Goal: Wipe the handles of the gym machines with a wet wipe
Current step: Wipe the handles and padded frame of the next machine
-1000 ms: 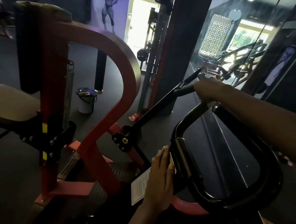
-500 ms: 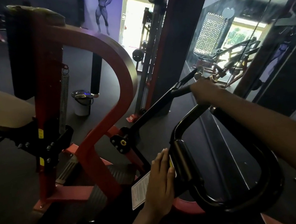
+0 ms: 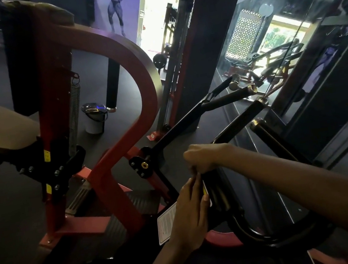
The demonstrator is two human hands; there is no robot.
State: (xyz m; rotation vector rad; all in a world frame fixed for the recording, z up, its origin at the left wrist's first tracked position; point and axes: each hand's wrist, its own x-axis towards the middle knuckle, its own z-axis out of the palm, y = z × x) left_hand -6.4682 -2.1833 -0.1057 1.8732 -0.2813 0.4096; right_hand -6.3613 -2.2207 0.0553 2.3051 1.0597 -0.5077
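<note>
Change: your right hand (image 3: pixel 202 158) has left the far handle (image 3: pixel 228 97) and come back to the near black loop handle (image 3: pixel 217 190), meeting your left hand there.
Right hand: fingers curled down at the top of the loop handle's upright grip; you seem to be pinching something small, but it is too dark to tell whether that is the wet wipe.
Left hand (image 3: pixel 190 212): fingers straight and together, lying flat beside the grip, over the white instruction label (image 3: pixel 166 225).
Wet wipe: not plainly visible; if you hold it, it sits between your fingertips.
Handling, wipe: judged light, limp and slippery; bunch it in your palm rather than pinch a corner.
Handling, handles: judged stiff, heavy and fixed to the red frame (image 3: pixel 135 69); wrap the wipe round the padded grip and slide along it.
Containers: a small lidded bin (image 3: pixel 94 116) stands on the floor well apart; its contents are hidden.
</note>
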